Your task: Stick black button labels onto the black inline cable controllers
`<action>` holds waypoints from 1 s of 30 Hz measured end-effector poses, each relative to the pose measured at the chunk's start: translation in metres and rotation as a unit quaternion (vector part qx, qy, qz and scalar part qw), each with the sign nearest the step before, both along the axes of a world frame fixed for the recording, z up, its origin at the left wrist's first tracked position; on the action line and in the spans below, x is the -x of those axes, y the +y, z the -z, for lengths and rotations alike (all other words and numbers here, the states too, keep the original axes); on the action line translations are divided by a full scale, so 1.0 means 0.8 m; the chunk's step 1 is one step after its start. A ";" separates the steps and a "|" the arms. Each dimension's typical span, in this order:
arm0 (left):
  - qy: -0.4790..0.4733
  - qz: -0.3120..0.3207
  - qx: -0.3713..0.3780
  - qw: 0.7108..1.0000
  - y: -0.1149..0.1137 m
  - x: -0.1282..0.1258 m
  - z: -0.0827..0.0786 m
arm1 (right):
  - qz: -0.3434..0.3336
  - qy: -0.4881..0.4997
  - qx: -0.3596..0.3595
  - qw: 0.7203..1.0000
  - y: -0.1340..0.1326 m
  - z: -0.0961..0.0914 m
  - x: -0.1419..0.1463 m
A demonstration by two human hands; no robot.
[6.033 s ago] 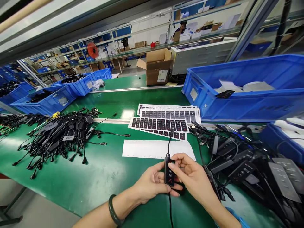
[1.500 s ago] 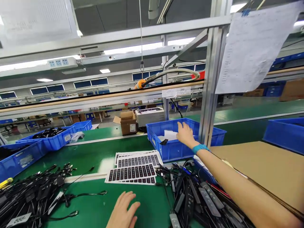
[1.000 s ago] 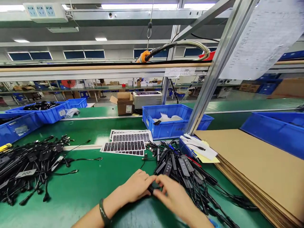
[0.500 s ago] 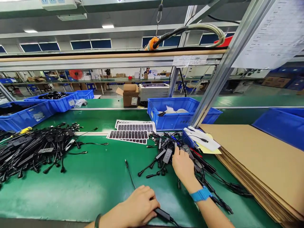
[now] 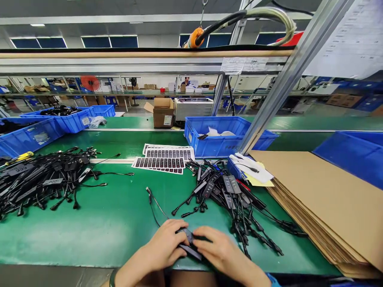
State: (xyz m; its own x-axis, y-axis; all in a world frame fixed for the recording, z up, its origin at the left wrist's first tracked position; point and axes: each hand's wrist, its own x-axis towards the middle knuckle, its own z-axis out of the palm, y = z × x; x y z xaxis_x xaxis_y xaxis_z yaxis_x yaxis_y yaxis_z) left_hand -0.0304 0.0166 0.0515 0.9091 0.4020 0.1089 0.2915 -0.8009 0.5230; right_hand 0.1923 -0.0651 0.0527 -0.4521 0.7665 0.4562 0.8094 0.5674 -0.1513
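Note:
Both my hands meet at the near edge of the green table. My left hand (image 5: 163, 249) and my right hand (image 5: 217, 251) are closed round a small black inline controller (image 5: 188, 244) between them. Its thin black cable (image 5: 154, 205) runs away to the upper left across the mat. A pile of the same black controllers with cables (image 5: 229, 193) lies just beyond my right hand. Sheets of black button stickers (image 5: 163, 159) lie farther back in the middle.
A large heap of black cabled units (image 5: 42, 179) covers the left. Blue bins stand at the back left (image 5: 67, 119), middle (image 5: 221, 137) and right (image 5: 356, 153). A stack of cardboard sheets (image 5: 323, 199) fills the right. A slanted metal post (image 5: 269, 95) rises behind.
Half a second ago my right hand was in the controller pile. It has come back to join my left hand on the controller. The view has tilted down slightly.

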 end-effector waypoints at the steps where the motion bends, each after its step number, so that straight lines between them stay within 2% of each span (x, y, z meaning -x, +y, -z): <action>1: 0.007 0.006 0.017 1.000 0.001 -0.001 -0.002 | 0.071 0.000 0.015 0.997 0.010 -0.004 -0.012; 3: 0.004 0.008 0.036 0.999 0.002 -0.001 -0.005 | 0.275 -0.008 0.016 0.961 0.039 -0.014 -0.047; 4: -0.002 0.009 0.042 0.999 0.001 -0.001 -0.006 | 0.348 -0.007 0.013 0.938 0.055 -0.019 -0.067; 5: -0.009 0.011 0.048 0.999 0.000 -0.001 -0.006 | 0.430 -0.009 0.021 0.902 0.071 -0.024 -0.086; 6: -0.014 0.014 0.052 0.998 -0.001 0.000 -0.006 | 0.482 -0.012 0.038 0.875 0.086 -0.027 -0.102; 8: -0.016 0.016 0.043 0.999 -0.003 0.001 -0.005 | 0.532 -0.019 0.074 0.843 0.107 -0.030 -0.123; 12: -0.020 0.013 0.011 1.000 -0.003 0.001 0.001 | 0.527 -0.024 0.139 0.838 0.118 -0.029 -0.131; 17: -0.033 0.026 0.012 0.999 -0.004 -0.001 0.011 | 0.548 -0.005 0.204 0.811 0.115 -0.027 -0.132; 23: -0.049 0.016 -0.010 0.999 -0.006 0.000 0.021 | 0.524 0.007 0.281 0.804 0.126 -0.032 -0.148; 27: -0.051 0.015 -0.019 0.998 -0.006 0.000 0.021 | 0.519 0.001 0.302 0.800 0.130 -0.043 -0.147; 30: -0.046 0.020 -0.028 0.998 -0.006 0.000 0.018 | 0.533 -0.011 0.290 0.795 0.125 -0.060 -0.143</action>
